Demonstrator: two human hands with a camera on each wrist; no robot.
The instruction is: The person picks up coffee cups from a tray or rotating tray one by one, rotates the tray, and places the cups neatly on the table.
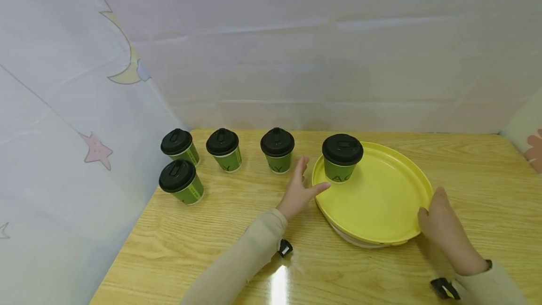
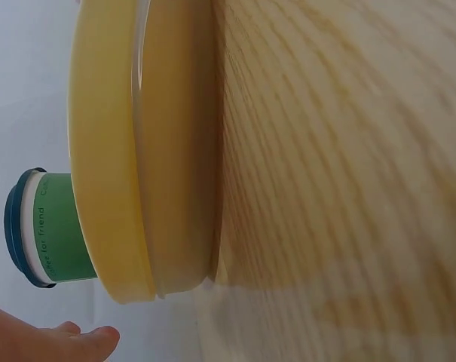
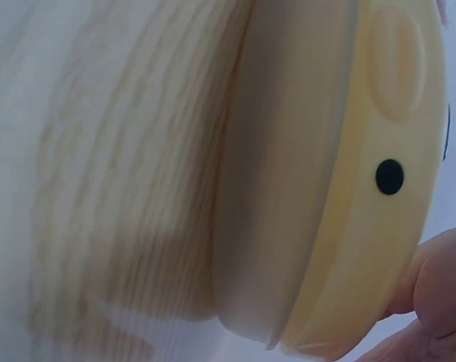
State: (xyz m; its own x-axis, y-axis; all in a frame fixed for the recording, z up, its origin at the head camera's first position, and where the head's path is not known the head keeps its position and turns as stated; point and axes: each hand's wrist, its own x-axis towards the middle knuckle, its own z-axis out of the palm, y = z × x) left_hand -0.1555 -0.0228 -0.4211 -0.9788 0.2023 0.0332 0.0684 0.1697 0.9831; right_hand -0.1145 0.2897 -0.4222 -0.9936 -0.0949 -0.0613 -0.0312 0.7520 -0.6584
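A green paper cup with a black lid stands upright at the left edge of a round yellow tray, which sits on a pale round base. My left hand is just left of that cup, thumb and fingers spread, with a gap showing between them and the cup. At the tray's right rim is my right hand, its thumb against the edge and its fingers extended alongside. In the right wrist view, its fingertips overlap the rim's side.
Several more lidded green cups stand on the wooden table's left part: one cup behind my left hand, another cup farther left, and a near-left cup before one more. A pale wall sheet borders the table's back.
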